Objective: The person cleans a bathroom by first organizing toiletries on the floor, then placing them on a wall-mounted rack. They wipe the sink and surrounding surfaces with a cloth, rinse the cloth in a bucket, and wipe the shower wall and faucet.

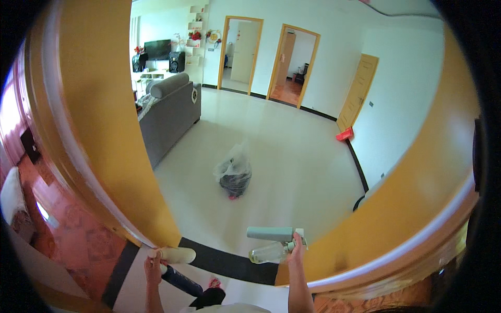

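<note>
At the lower left my left hand [153, 270] grips a cream-coloured bottle [179, 255], which points to the right. A dark blue cylindrical bottle [182, 281] slants down from the same hand. On the right, my right hand [296, 250] is closed around the ends of two bottles. One is pale green and opaque [270, 233]; the clear one [269, 252] below it has a pump or spray head and a little yellowish liquid at its base. Both hands are just inside a wooden door frame, over a black threshold strip [231, 263].
Beyond the threshold, a tied translucent plastic bag [235, 176] with dark contents stands on the pale floor. A grey sofa [172, 117] is at the left. Wooden frame sides [113, 117] bound the doorway. A red object [345, 134] lies by a wooden door [358, 92].
</note>
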Demonstrator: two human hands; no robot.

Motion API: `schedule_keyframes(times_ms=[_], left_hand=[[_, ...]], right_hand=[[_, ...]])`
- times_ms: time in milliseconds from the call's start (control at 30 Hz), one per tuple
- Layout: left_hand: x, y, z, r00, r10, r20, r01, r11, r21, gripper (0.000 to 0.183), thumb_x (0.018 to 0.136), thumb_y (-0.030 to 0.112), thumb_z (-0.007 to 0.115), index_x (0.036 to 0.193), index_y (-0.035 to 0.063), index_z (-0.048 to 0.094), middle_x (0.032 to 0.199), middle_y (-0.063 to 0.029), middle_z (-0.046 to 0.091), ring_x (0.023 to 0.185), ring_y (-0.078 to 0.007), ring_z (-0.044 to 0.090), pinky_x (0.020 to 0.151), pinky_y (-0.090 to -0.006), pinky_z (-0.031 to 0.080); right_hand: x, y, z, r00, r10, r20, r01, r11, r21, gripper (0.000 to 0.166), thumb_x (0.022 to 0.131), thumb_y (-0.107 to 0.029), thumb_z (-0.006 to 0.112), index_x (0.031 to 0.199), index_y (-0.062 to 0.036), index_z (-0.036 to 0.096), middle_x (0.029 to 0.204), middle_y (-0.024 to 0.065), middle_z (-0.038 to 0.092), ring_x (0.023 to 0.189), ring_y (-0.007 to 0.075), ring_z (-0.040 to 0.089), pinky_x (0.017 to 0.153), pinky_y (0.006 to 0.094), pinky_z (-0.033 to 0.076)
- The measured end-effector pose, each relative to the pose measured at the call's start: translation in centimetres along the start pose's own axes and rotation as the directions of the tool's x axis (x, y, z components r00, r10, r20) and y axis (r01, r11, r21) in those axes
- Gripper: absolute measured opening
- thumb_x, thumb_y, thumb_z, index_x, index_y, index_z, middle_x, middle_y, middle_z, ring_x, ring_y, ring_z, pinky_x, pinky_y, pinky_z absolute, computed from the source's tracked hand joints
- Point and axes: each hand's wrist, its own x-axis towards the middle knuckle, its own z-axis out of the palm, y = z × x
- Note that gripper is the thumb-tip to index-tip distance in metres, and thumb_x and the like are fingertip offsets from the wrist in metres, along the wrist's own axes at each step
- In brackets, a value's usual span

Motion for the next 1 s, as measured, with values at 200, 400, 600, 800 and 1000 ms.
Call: schedule_keyframes(times_ms=[200, 400, 600, 800, 1000], left_hand=[[12.1, 0.2, 9.8, 0.997, -0.067, 0.039, 0.069, 0.997, -0.047, 0.022, 0.085, 0.022, 0.051, 0.095, 0.0033, 0.056, 0.067, -0.0018, 0.055, 0.055, -0.0074, 0.050, 0.051, -0.0213, 0.041], [23.9, -1.6, 17.2, 0.990, -0.055, 0.127, 0.066, 0.994, -0.082, 0.021, 0.086, 0.022, 0.049, 0.097, 0.0047, 0.055, 0.067, -0.0014, 0.054, 0.057, -0.0070, 0.050, 0.052, -0.0200, 0.040], [33.5, -2.8, 21.4, 0.994, -0.107, 0.033, 0.107, 0.994, 0.014, 0.022, 0.086, 0.022, 0.049, 0.099, 0.0035, 0.054, 0.070, -0.0020, 0.054, 0.058, -0.0070, 0.050, 0.053, -0.0202, 0.040], [42.4, -4.2, 25.7, 0.979, -0.206, 0.002, 0.206, 0.979, 0.012, 0.021, 0.086, 0.018, 0.048, 0.100, 0.0025, 0.051, 0.070, -0.0034, 0.054, 0.058, -0.0081, 0.051, 0.056, -0.0213, 0.042], [52.4, -8.9, 29.7, 0.934, -0.326, 0.146, 0.324, 0.945, 0.034, 0.019, 0.086, 0.014, 0.047, 0.099, 0.0006, 0.051, 0.070, -0.0043, 0.053, 0.059, -0.0096, 0.050, 0.059, -0.0234, 0.043]], right_hand=[[9.8, -1.9, 7.8, 0.996, -0.010, -0.087, 0.002, 0.996, -0.093, 0.024, 0.071, -0.021, 0.063, 0.090, -0.0095, 0.054, 0.085, 0.0019, 0.053, 0.076, 0.0163, 0.053, 0.057, 0.0337, 0.047], [23.1, 3.9, 16.5, 0.996, -0.026, -0.087, 0.011, 0.986, -0.167, 0.021, 0.071, -0.019, 0.064, 0.088, -0.0078, 0.058, 0.087, 0.0023, 0.055, 0.082, 0.0140, 0.052, 0.070, 0.0288, 0.043], [36.0, 18.3, 29.4, 0.984, -0.109, -0.141, 0.077, 0.973, -0.216, 0.036, 0.069, -0.019, 0.066, 0.097, -0.0021, 0.050, 0.088, 0.0056, 0.054, 0.082, 0.0158, 0.052, 0.076, 0.0295, 0.042], [47.3, 29.7, 35.3, 0.980, -0.156, -0.122, 0.076, 0.864, -0.498, 0.038, 0.065, -0.025, 0.068, 0.088, 0.0012, 0.054, 0.099, 0.0126, 0.047, 0.088, 0.0207, 0.048, 0.076, 0.0332, 0.040], [53.0, 39.1, 34.4, 0.884, -0.264, -0.386, -0.056, 0.760, -0.648, 0.054, 0.066, -0.024, 0.067, 0.105, 0.0022, 0.041, 0.111, 0.0175, 0.031, 0.095, 0.0267, 0.042, 0.083, 0.0379, 0.037]])
